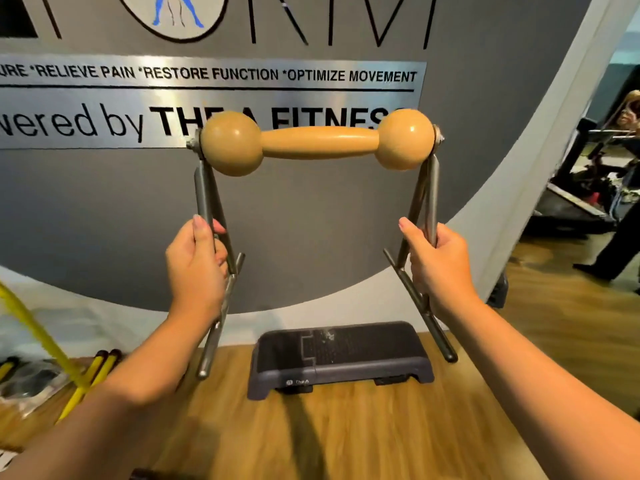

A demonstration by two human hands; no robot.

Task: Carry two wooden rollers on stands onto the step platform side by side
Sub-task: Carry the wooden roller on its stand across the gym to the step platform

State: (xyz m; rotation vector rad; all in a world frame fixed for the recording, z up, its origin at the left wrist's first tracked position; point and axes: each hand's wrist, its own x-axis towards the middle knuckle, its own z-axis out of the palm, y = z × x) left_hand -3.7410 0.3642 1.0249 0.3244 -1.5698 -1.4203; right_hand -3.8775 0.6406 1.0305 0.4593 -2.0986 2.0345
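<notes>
A wooden roller (318,142), shaped like a dumbbell with two round ends, hangs on a grey metal stand (427,199) held up in the air at chest height. My left hand (197,265) grips the stand's left leg and my right hand (440,265) grips its right leg. The dark grey step platform (341,358) lies on the wooden floor below and beyond the roller, against the wall, with nothing on top of it. Only one roller is in view.
A grey wall with large lettering stands right behind the platform. Yellow bars and bagged items (52,372) lie on the floor at the left. At the far right a person's leg (616,251) and exercise machines (588,188) are visible.
</notes>
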